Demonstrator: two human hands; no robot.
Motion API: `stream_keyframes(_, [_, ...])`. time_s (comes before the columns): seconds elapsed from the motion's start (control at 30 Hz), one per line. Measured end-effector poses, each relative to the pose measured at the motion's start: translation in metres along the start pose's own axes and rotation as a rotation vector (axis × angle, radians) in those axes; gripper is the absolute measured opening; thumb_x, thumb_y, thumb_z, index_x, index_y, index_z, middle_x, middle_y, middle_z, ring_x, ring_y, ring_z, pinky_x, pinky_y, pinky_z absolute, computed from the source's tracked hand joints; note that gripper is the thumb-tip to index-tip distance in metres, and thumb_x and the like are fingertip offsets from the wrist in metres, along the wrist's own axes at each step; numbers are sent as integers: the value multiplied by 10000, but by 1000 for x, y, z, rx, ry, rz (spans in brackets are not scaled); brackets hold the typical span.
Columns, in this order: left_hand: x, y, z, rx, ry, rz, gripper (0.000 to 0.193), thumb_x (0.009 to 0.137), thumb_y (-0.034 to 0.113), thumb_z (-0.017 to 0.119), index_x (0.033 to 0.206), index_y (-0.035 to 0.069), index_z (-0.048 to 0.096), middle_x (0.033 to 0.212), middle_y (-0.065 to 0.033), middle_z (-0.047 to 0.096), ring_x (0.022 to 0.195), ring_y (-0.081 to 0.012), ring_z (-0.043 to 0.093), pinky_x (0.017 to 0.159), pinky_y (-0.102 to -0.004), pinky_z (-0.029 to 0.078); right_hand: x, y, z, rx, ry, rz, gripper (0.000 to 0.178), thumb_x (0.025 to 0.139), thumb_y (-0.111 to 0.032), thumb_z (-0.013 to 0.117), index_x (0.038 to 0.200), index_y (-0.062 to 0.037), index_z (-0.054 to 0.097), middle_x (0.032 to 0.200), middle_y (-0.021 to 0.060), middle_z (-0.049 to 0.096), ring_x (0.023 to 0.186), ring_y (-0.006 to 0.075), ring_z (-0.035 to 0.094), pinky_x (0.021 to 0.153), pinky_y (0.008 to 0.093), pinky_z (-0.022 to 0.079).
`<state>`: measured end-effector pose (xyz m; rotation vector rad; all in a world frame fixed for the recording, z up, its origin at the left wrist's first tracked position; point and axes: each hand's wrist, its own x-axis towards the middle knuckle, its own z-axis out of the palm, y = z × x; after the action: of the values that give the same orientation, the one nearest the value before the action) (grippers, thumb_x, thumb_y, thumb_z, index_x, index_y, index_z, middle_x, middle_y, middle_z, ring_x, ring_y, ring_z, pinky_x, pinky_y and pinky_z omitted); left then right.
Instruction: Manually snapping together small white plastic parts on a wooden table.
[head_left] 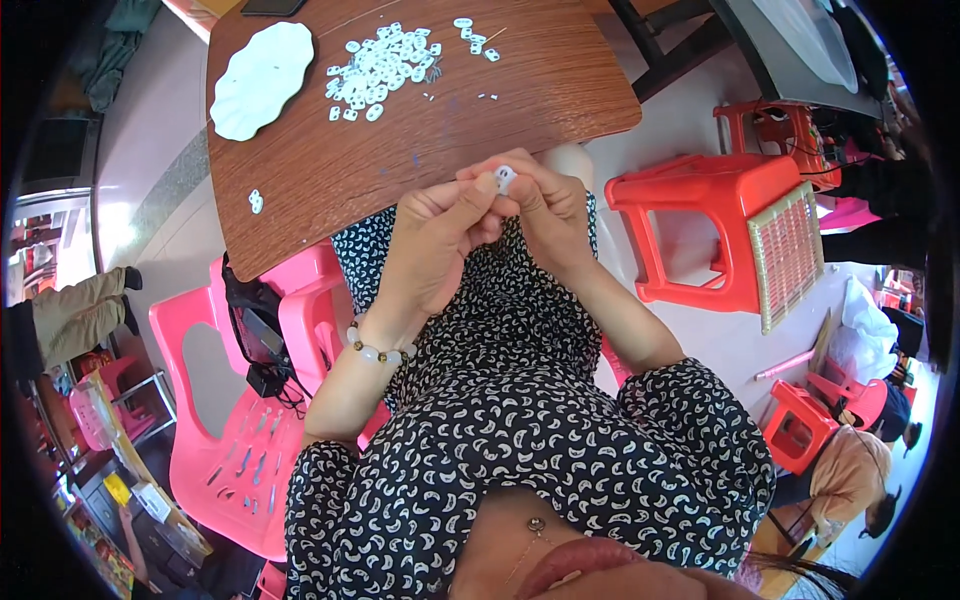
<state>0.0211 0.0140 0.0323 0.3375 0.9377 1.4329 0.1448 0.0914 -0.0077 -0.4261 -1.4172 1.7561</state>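
Note:
In front of my lap, just off the table's near edge, both hands meet around one small white plastic piece (506, 176) with dark openings in it. My left hand (437, 225) pinches it from the left between thumb and fingers. From the other side, my right hand (550, 205) grips the same piece with thumb and forefinger. My fingers partly cover it. A heap of similar white pieces (385, 65) lies on the brown wooden table (520, 105), with thin grey metal bits (434, 73) at its right edge.
A white scalloped plate (262, 80) stands at the table's left. Two white pieces (256, 201) lie near the left corner, several more (475, 38) at the far right. A pink chair (235, 470) holding a dark bag (257, 325) is at left; a red stool (700, 190) is at right.

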Motion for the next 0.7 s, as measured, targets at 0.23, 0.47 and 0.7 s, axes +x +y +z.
stream_keyframes(0.23, [16, -1, -16, 19, -44, 31, 268, 949, 218, 591, 902, -28, 685, 821, -52, 664, 690, -77, 550, 640, -206, 464, 7, 11, -10, 159, -106, 141, 504, 994, -389, 449, 1246, 37, 540, 1206, 171, 604, 991, 171, 615, 877, 296, 493])
stream_keyframes(0.47, [21, 0, -16, 59, -6, 35, 282, 950, 231, 591, 860, -23, 678, 772, -35, 641, 649, -61, 534, 598, -187, 436, 12, 12, -11, 142, -107, 134, 487, 1012, -370, 418, 1257, 35, 536, 1192, 142, 620, 1047, 172, 600, 920, 300, 484])
stream_keyframes(0.7, [23, -6, -17, 144, 28, 68, 292, 944, 250, 602, 836, -11, 677, 706, -7, 617, 601, -47, 517, 557, -181, 417, 10, 15, -14, 156, -120, 163, 485, 1015, -366, 415, 1258, 36, 534, 1208, 136, 609, 1033, 152, 599, 889, 282, 498])
